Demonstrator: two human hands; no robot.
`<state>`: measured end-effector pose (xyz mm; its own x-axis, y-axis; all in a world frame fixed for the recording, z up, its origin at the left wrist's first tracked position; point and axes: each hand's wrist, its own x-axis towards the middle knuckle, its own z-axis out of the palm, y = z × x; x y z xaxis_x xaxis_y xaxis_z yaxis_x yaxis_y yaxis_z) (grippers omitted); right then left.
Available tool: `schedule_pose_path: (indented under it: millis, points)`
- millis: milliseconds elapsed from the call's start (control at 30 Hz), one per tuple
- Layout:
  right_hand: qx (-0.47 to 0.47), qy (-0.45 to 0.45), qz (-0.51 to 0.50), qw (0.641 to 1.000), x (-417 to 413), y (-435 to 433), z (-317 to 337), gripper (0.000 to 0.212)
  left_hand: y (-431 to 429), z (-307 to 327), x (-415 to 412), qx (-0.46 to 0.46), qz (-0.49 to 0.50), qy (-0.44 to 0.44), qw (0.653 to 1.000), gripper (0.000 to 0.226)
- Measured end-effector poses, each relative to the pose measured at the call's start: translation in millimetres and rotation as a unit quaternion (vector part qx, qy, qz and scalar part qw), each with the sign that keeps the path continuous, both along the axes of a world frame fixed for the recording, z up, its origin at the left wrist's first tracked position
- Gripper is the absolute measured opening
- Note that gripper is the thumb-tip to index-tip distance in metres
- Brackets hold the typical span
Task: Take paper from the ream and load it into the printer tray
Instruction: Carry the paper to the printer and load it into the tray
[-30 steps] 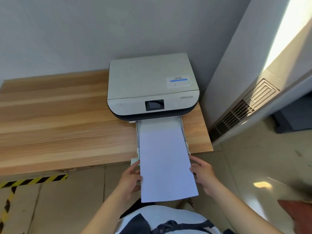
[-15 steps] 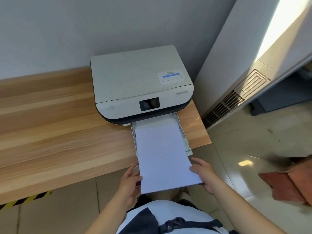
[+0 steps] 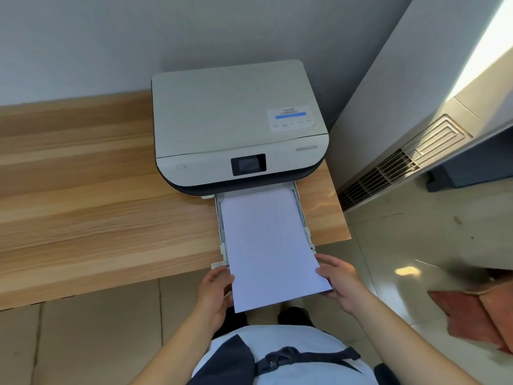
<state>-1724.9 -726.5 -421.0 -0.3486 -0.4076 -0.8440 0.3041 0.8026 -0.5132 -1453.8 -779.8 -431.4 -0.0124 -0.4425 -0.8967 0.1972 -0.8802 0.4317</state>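
Observation:
A white and grey printer stands at the right end of a wooden table, against the wall. Its paper tray is pulled out toward me past the table's front edge. A white stack of paper lies in the tray, its far end near the printer's mouth and its near end hanging out over the floor. My left hand grips the stack's left near edge. My right hand holds the right near corner, thumb on top. The ream is not in view.
A grey wall runs behind the printer. A tall unit with a vent grille stands right of the table. A reddish-brown object lies on the tiled floor at far right. My torso fills the bottom of the view.
The stack has slid farther into the tray toward the printer, with both hands following it forward. The camera has shifted, so the printer sits differently in view.

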Motion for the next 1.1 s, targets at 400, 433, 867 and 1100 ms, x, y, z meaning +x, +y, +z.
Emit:
schedule_pose_path:
  millis: [400,433,867,1100]
  points:
    - [-0.022,-0.041,-0.012,0.999,-5.7,-7.4,-9.4,0.034,13.0,15.2,-9.5,-0.011,-0.030,-0.059,0.998,0.026]
    - [-0.027,-0.047,-0.014,0.998,-5.9,-8.3,-8.9,0.033,14.2,16.1,-9.5,-0.013,-0.033,-0.064,0.997,0.027]
    - [-0.021,-0.053,0.044,0.997,0.1,3.7,-6.8,0.040,20.7,14.8,-5.0,-0.053,-0.029,-0.135,0.989,0.030]
    - [-0.038,-0.012,0.033,0.999,5.2,1.1,-5.4,0.048,10.4,9.4,-12.3,-0.060,0.001,-0.135,0.989,0.029]
